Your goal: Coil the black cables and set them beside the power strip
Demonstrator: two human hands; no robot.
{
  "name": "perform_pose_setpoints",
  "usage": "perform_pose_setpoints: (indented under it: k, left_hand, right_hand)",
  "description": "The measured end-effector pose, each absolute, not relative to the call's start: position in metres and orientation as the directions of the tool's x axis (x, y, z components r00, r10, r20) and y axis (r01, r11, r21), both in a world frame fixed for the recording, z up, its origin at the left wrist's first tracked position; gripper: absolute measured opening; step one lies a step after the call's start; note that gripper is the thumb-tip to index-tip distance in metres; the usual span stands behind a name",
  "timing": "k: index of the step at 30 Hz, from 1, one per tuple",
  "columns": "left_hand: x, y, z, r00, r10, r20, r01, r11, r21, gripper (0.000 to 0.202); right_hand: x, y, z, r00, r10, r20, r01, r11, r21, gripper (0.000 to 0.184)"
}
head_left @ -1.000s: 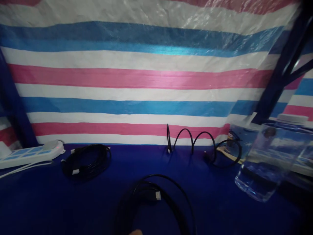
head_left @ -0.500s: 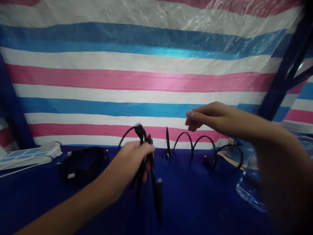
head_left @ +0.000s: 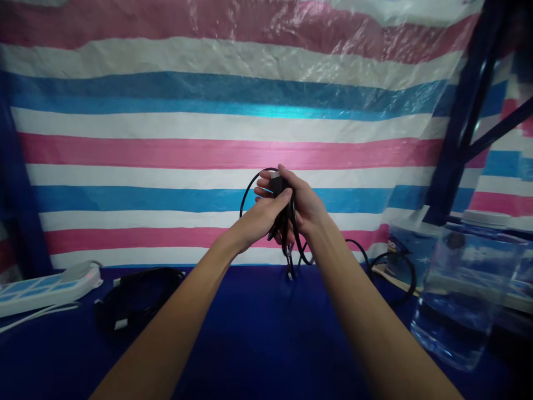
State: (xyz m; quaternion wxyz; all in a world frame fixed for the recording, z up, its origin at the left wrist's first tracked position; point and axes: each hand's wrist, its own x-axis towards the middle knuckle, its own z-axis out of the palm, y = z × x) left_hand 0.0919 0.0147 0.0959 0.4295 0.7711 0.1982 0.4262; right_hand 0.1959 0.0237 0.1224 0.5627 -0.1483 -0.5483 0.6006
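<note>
A bundle of black cable (head_left: 285, 228), hanging in loops, is held up above the blue table. My left hand (head_left: 259, 220) is closed around it, thumb laid across the strands. From the right, my right hand (head_left: 308, 204) wraps the same bundle, its fingers curling behind a black plug (head_left: 276, 184) with a pale metal end. One thin loop arches out to the left over my left hand. Behind the hands, a spiralled black cable (head_left: 412, 273) rests on the table, partly hidden by my right forearm.
To the left lie a coiled black cable (head_left: 139, 294) and a white power strip (head_left: 45, 289). A clear plastic jar (head_left: 453, 316) stands at the right, near a blue patterned package (head_left: 410, 236). A striped plastic sheet (head_left: 208, 150) hangs behind, between dark blue posts.
My left hand has raised the cable bundle up and to the right. My right hand has come in from the right and closed on it. The view has shifted slightly.
</note>
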Motion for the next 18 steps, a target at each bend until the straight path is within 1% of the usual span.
perform_pose_setpoints:
  k: [2,4,5,8,9,11,14,15,16,18]
  left_hand:
    - [0.083,0.023,0.091,0.585,0.67,0.457,-0.061,-0.525,0.849,0.052]
    - [0.075,0.029,0.089,0.564,0.688,0.457,-0.067,-0.513,0.856,0.05]
    - [0.073,0.032,0.09,0.553,0.694,0.462,-0.074,-0.511,0.856,0.05]
    - [0.074,0.035,0.096,0.561,0.664,0.493,-0.149,-0.505,0.85,0.048]
    - [0.076,0.035,0.098,0.571,0.646,0.506,-0.189,-0.497,0.847,0.046]
    - [0.081,0.035,0.101,0.59,0.624,0.512,-0.249,-0.463,0.851,0.039]
    - [0.087,0.031,0.103,0.652,0.608,0.453,-0.25,-0.392,0.885,0.026]
    - [0.088,0.03,0.103,0.671,0.6,0.436,-0.238,-0.383,0.893,0.023]
    - [0.088,0.029,0.104,0.681,0.595,0.427,-0.225,-0.385,0.895,0.02]
    - [0.086,0.026,0.106,0.674,0.596,0.437,-0.2,-0.422,0.884,0.016]
  right_hand:
    - [0.199,0.027,0.117,-0.365,0.827,0.428,-0.411,0.269,-0.871,0.025]
    - [0.202,0.03,0.11,-0.393,0.832,0.392,-0.25,0.313,-0.916,0.028]
    - [0.204,0.032,0.108,-0.394,0.831,0.392,-0.184,0.347,-0.92,0.029]
    - [0.21,0.035,0.106,-0.383,0.798,0.466,-0.088,0.47,-0.878,0.032]
    - [0.214,0.036,0.108,-0.387,0.782,0.488,-0.059,0.508,-0.86,0.035]
    - [0.22,0.035,0.111,-0.412,0.773,0.483,0.032,0.542,-0.84,0.045]
    - [0.229,0.034,0.115,-0.471,0.795,0.382,0.182,0.512,-0.84,0.061]
    - [0.23,0.033,0.116,-0.484,0.803,0.348,0.204,0.491,-0.847,0.065]
    - [0.23,0.033,0.116,-0.493,0.808,0.323,0.201,0.467,-0.861,0.068]
    - [0.228,0.034,0.117,-0.496,0.818,0.29,0.138,0.405,-0.904,0.072]
